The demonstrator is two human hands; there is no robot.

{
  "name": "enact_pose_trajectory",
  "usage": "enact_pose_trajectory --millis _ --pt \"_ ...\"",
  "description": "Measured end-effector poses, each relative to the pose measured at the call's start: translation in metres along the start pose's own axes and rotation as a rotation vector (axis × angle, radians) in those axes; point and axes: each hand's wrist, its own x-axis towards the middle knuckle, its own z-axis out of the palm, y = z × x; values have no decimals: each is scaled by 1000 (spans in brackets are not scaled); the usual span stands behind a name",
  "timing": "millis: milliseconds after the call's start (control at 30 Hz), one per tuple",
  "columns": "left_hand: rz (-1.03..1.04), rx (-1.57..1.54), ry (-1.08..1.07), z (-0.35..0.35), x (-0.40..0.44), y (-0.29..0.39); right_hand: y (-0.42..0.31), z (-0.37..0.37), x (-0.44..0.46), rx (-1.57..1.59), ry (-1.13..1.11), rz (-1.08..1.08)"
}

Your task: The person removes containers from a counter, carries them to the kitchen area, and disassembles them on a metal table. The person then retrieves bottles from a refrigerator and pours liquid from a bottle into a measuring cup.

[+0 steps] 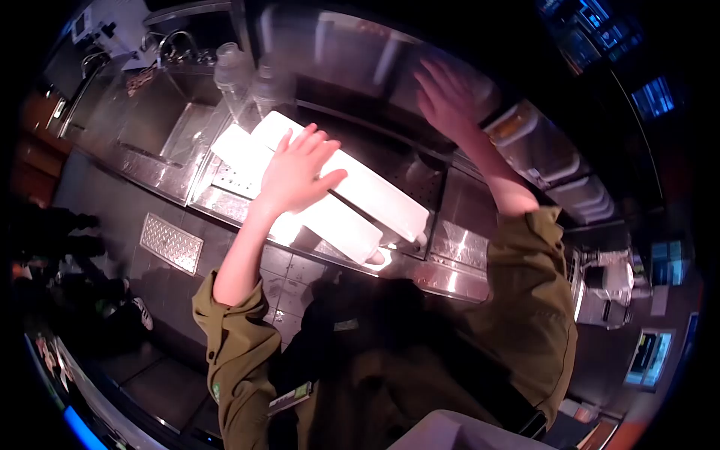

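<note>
Left hand (298, 169) is resting palm down, thumb spread from the fingers, apparently steadying the far white container (379, 196) and the near white container (341, 227). Both are lying side by side across the perforated tray (231, 178), perhaps for drainage. Right hand (448, 101) is hanging open, fingers parted, near the back panel (337, 60); whether it is touching, cannot tell

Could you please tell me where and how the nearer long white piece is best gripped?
I'd grip the nearer long white piece across its body, short of its tip, from above: it is long and narrow, and a dark gap there parts it from the other white piece, likely leaving finger room.
</note>
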Motion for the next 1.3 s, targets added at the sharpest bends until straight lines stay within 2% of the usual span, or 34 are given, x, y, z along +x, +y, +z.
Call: enact_pose_trajectory --millis 100,200,267,333,400,467,533,600,700,800,900,967,1000,1033,1067,1100,1133,1167,1200,1233,1267,1300 --pt "-4 -12 34 2 -2 -5 19 57 30 -278 -168 -163" --pt "-10 -54 66 3 -2 -4 34 60 16 -657 -201 -275" --pt "-4 -62 57 1 -2 -5 53 66 -14 -382 -298 -108" --pt "-6 -57 68 2 -2 -6 67 48 -38 -516 -284 -134" --pt "-6 -55 58 3 -2 -6 93 43 -69 -618 -117 -183" --pt "-3 -47 48 3 -3 -7 118 25 -106 -485 -293 -55" --pt "1 -29 69 6 -3 -8 129 -7 -139 -607 -462 63" --pt "-10 -30 54 3 -4 -6 124 -52 -153 -661 -751 282" --pt "-20 -25 42 5 -3 -3 181 -62 -247 -645 -232 53" --pt "-32 -3 -6 -1 -2 -1 176 -101 -271 -817 -553 251" --pt "-40 34 -23 -1 -2 1 170 -122 -294 -824 -571 416" --pt "-6 -51 67 1 -4 -1 154 -127 -290 -807 -571 515" --pt "9 -92 118 1 -4 -4 140 -122 -288 -606 -484 554" --pt "74 -242 273 0 -4 -18 125 -116 -290 -406 -393 586" --pt "-3 -305 370 -23 -8 -19 105 -113 -287 -207 -299 613" --pt "-120 -542 592 -30 -14 -35 63 -114 -273 -42 -298 589" --pt "-317 -591 705 -44 -24 -61 19 -108 -268 363 -423 921" --pt "-435 -632 789 -42 -34 -98 -18 -98 -263 662 -529 923" --pt "-555 -674 871 -25 -43 -139 -60 -91 -247 821 -504 805" --pt "-665 -1053 821 4 -53 -172 -103 -85 -231 990 -489 688" --pt "-636 -1605 742 33 -65 -179 -128 -84 -212 958 -506 513" --pt "-715 -1898 712 67 -74 -187 -154 -71 -216 1127 -511 682"
